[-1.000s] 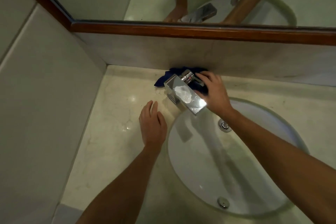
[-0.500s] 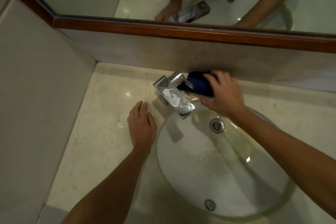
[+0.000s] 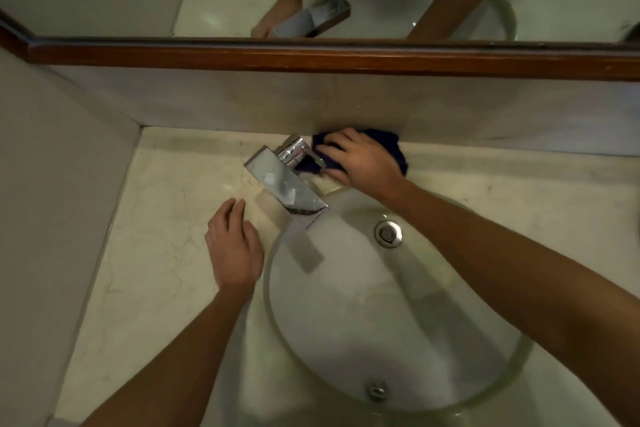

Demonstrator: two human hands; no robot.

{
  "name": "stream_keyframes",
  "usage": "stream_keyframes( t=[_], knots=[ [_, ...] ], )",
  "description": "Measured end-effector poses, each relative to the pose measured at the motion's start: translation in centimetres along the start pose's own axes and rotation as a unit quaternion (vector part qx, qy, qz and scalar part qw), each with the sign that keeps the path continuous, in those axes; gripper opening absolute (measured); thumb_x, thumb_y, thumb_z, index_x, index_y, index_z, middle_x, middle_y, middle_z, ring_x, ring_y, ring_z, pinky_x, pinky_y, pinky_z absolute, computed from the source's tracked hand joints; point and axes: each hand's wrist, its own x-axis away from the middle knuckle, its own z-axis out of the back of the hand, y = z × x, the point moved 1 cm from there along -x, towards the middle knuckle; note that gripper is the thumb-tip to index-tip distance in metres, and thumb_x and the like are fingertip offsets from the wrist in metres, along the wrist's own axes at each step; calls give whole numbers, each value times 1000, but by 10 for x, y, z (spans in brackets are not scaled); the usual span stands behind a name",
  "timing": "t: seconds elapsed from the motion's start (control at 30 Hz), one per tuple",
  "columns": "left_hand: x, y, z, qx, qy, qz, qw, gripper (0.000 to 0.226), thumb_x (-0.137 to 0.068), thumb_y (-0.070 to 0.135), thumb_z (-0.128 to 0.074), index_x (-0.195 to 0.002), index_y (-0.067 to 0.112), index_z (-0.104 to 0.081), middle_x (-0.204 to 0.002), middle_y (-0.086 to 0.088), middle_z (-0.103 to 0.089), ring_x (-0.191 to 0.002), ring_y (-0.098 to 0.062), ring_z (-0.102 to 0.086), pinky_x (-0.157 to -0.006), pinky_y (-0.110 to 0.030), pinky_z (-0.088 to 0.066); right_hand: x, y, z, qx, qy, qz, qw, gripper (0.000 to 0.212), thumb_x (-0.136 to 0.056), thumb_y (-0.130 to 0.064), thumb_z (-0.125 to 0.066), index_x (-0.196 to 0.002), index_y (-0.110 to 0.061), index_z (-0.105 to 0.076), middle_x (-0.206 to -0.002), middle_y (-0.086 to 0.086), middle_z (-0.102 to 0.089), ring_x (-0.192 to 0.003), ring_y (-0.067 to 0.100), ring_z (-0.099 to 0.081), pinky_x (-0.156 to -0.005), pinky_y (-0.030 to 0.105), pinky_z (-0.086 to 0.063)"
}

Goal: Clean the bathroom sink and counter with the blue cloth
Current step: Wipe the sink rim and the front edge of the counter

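Blue cloth (image 3: 388, 146) sits bunched at 12 o'clock on the desk (image 3: 166, 236), against the back wall just behind the faucet (image 3: 284, 180), under the right hand (image 3: 360, 159), whose fingers curl over it, likely scrubbing the faucet base. Left hand (image 3: 233, 250) lies flat and released at 9 o'clock, probably bracing. Faucet crowds the wipe; sink (image 3: 398, 305) with drain (image 3: 388, 234) lies below.

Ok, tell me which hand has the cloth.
The right hand, behind the faucet, holds the blue cloth; the left hand rests flat on the counter.
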Motion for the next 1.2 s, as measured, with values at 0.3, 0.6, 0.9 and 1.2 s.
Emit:
stream_keyframes(
  t=[0.3,0.6,0.9,1.2],
  knots=[
    [-1,7,-1,-17,0,17,1000,40,-102,8,-50,-141,4,-57,-146,-13,-52,-133,-30,-45,-110,-45,-36,154,98,71,65,-8,-167,984,53,-99,-47,-47,-133,-10,-64,-127,16,-61,-108,39,-51,-94,51,-44],
    [0,4,-3,-6,21,-2,1000,39,-101,9,-52,-139,4,-58,-143,-13,-54,-131,-30,-49,-108,-45,-40,48,1,15,79,1,-181,980,43,-93,-34,-65,-129,-11,-64,-123,15,-61,-105,39,-56,-85,47,-47],
    [-2,-1,-5,4,17,-6,1000,39,-100,8,-50,-139,7,-58,-145,-9,-53,-132,-28,-48,-109,-44,-39,2,-50,-9,45,-23,-10,999,39,-93,-26,-49,-125,-11,-65,-126,14,-63,-106,36,-56,-80,45,-48],
    [0,3,-2,-10,3,5,1000,39,-103,11,-47,-141,8,-56,-146,-9,-51,-132,-28,-46,-111,-45,-39,33,-19,-8,32,-19,109,993,42,-94,-39,-59,-126,-12,-66,-125,9,-65,-106,33,-57,-83,43,-49]
  ],
)
